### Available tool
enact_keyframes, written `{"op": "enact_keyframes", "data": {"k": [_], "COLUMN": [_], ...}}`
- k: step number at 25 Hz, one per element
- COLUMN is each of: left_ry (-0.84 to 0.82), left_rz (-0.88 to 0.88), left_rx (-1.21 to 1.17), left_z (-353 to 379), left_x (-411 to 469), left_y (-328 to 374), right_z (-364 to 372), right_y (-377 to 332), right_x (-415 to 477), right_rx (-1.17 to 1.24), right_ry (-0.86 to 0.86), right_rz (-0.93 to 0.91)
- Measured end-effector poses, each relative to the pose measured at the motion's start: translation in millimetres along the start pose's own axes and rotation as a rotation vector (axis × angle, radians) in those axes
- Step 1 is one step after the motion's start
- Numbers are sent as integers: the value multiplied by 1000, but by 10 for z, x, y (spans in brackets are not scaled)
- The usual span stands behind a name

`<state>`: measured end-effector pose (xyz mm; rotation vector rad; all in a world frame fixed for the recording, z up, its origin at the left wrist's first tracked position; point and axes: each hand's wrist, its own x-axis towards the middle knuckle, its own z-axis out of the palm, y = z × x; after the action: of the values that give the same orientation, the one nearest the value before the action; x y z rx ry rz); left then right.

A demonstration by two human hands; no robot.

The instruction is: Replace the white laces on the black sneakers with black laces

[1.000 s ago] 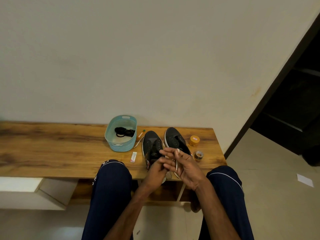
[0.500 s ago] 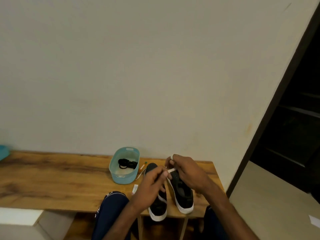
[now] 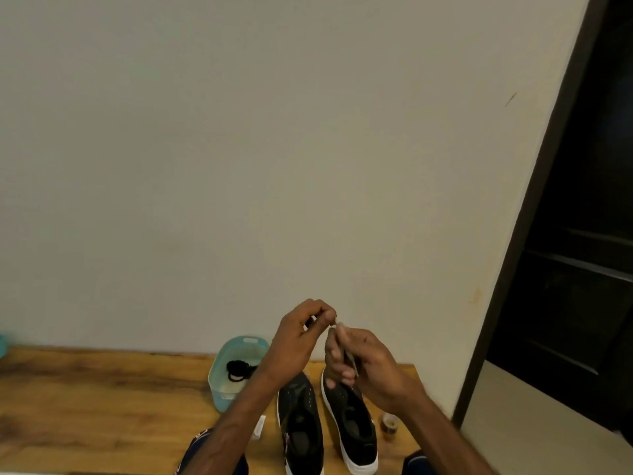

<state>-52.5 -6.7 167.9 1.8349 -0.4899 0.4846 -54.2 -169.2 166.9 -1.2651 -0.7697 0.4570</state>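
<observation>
Left hand (image 3: pixel 301 337) and right hand (image 3: pixel 368 366) pinch a white lace (image 3: pixel 351 361) in curled fingers, apparently coiling it. Sneakers (image 3: pixel 352 416) wait below the fingers.

Two black sneakers with white soles, the left sneaker (image 3: pixel 299 423) and the right sneaker (image 3: pixel 354 430), are set upright and side by side on the wooden bench (image 3: pixel 102 406), with their toes turned to the wall. A white lace (image 3: pixel 352 363) is held above the right sneaker's toe, pinched near its tip by the left hand (image 3: pixel 298 341) and gripped lower down by the right hand (image 3: pixel 366 366). The black laces (image 3: pixel 239 368) are bundled in a pale blue tub (image 3: pixel 219 389) just beside the left sneaker.
</observation>
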Motion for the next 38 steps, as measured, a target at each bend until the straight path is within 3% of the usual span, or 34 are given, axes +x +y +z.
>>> {"op": "enact_keyframes", "data": {"k": [4,7,12,15,17,19,22,27,31,35,38], "left_ry": [-89,-55,-86,-25,6,5,35,37,-63,8,-66], "left_rz": [12,-30,93,162,190,233,247,214,164,201,263], "left_rx": [-204,-121,54,173,220,335,359,230,-124,114,300], "left_z": [91,71,-82,-245,-399,-521,-600,-496,-256,-207,-246], "left_x": [47,149,383,456,506,570,651,772,730,641,563], "left_y": [103,272,624,752,807,845,879,969,1022,1013,1029], "right_z": [0,-63,-165,-244,-267,-240,-108,64,67,-58,-176], "right_y": [-399,-831,-1349,-1408,-1343,-1220,-1098,-1141,-1510,-1709,-1690], "right_x": [90,240,563,602,564,513,395,315,390,496,522], "right_rx": [47,11,-482,-871,-964,-905,-583,-178,103,136,-138], "right_ry": [-41,-87,39,91,37,-26,-121,-331,-216,-162,-50], "right_rz": [-141,-284,-402,-281,-179,-133,-128,-98,-268,-354,-357]}}
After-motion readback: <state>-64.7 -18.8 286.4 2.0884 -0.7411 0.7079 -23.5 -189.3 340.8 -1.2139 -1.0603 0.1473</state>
